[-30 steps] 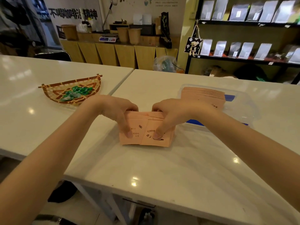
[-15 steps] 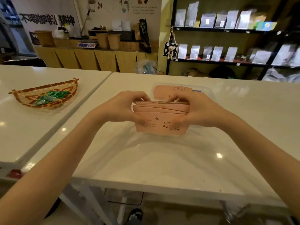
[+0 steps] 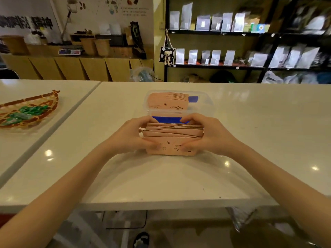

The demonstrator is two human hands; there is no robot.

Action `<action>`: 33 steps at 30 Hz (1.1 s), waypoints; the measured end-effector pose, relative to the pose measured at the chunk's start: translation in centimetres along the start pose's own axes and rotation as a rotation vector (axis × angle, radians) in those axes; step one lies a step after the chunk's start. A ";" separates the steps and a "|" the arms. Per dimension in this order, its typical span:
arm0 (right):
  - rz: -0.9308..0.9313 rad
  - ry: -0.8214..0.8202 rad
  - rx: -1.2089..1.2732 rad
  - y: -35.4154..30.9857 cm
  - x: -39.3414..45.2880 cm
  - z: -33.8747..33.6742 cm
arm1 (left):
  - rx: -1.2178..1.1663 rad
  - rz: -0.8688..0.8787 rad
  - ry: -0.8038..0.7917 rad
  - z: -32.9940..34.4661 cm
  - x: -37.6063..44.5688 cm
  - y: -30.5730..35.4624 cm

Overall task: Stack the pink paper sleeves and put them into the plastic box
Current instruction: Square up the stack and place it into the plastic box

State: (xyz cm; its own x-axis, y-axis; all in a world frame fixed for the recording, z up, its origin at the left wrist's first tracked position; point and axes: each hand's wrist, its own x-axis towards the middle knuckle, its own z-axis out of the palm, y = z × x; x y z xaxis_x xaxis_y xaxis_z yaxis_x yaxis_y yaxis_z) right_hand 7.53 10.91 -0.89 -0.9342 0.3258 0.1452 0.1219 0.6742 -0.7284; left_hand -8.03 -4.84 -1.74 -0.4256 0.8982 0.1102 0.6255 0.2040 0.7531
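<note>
The fingers (image 3: 188,120) of both hands are clenched on one bundle of pink paper sleeves (image 3: 172,136) — thumbs pressed against the printed front face, the other fingertips curled over the far top edge. The left hand (image 3: 133,136) clamps the bundle's left end and the right hand (image 3: 210,136) its right end, so the sleeves stand on edge on the white counter (image 3: 179,179), their top edges fanned a little unevenly. Just behind the bundle sits the clear plastic box (image 3: 206,102); it already holds a second batch of pink sleeves (image 3: 167,102) leaning toward its left side, with a blue patch showing inside. Both bare forearms reach in from the near corners. Well apart to the left, on the neighbouring counter, lies a woven basket (image 3: 44,102) with green wrapped sweets (image 3: 26,111) — untouched by either hand.
</note>
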 end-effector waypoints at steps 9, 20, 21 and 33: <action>0.063 -0.009 0.166 1.5 -1.0 -0.1 | -0.073 -0.034 0.010 0.5 -1.2 -0.7; 0.152 -0.054 0.531 2.5 -1.1 0.6 | -0.288 -0.083 0.022 2.0 -1.7 -0.5; 0.145 -0.045 0.573 2.6 -1.0 1.1 | -0.307 -0.084 0.028 2.4 -1.7 -0.4; 0.096 0.066 0.669 1.8 -0.5 2.3 | -0.362 -0.088 0.137 3.3 -1.5 0.1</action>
State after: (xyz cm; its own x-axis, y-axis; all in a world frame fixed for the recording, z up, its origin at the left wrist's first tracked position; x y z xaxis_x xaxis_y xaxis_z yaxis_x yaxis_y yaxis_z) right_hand 7.42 10.46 -3.77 -0.9045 0.4180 0.0842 -0.0501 0.0919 -0.9945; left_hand -5.17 -4.93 -3.93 -0.5663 0.8179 0.1018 0.3220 0.1058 0.9408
